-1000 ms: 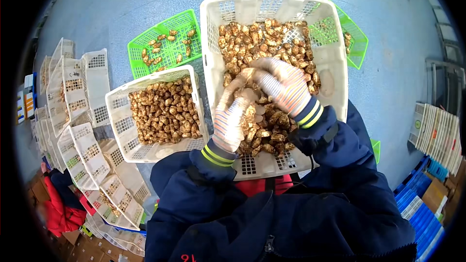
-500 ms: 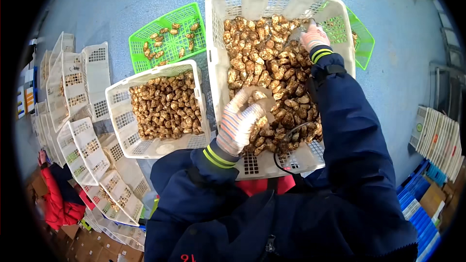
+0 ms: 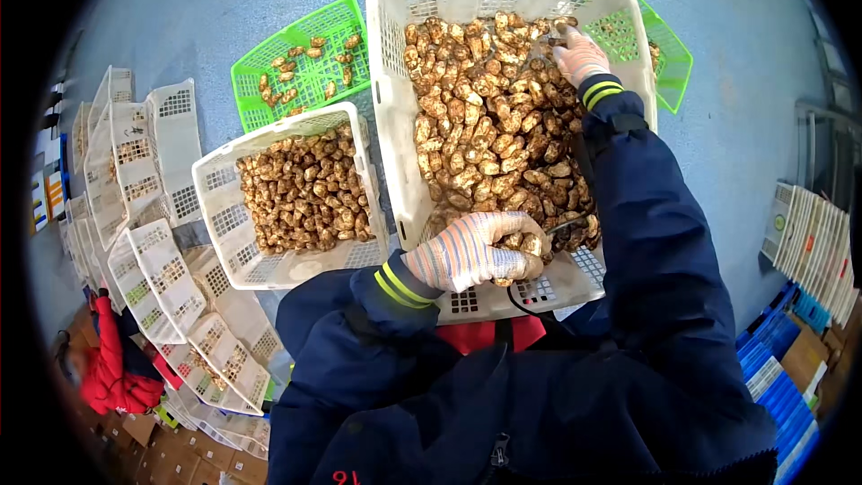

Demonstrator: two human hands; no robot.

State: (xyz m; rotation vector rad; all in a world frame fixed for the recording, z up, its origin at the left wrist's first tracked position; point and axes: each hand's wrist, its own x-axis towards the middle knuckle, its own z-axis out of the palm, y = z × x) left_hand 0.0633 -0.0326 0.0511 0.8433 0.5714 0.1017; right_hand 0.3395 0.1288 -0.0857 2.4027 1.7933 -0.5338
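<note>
A large white plastic crate (image 3: 388, 117) stands in front of me, with a heap of knobbly brown-and-cream pieces (image 3: 489, 117) like small tubers or mushrooms; their exact kind is unclear. At its near side my left hand (image 3: 480, 250), in a striped knit glove, curls around several of these pieces. Near the far right of the heap is my right hand (image 3: 581, 56), also gloved. Its fingers close at a small brownish thing that I cannot make out. A greyish, shiny patch lies beside these fingers. Close to my left hand, a dark cable curves over the near rim.
A smaller white crate (image 3: 215, 242) to the left holds similar pieces. Two green baskets, one far left (image 3: 305, 94) and one far right (image 3: 675, 58), hold a few. White crates (image 3: 144, 153) stand at left, with a person in red (image 3: 121, 364) beyond; stacked crates (image 3: 808, 242) at right.
My left hand has come down toward the crate's near rim and now curls around pieces there. My right hand stays near the far right corner. The view has shifted slightly.
</note>
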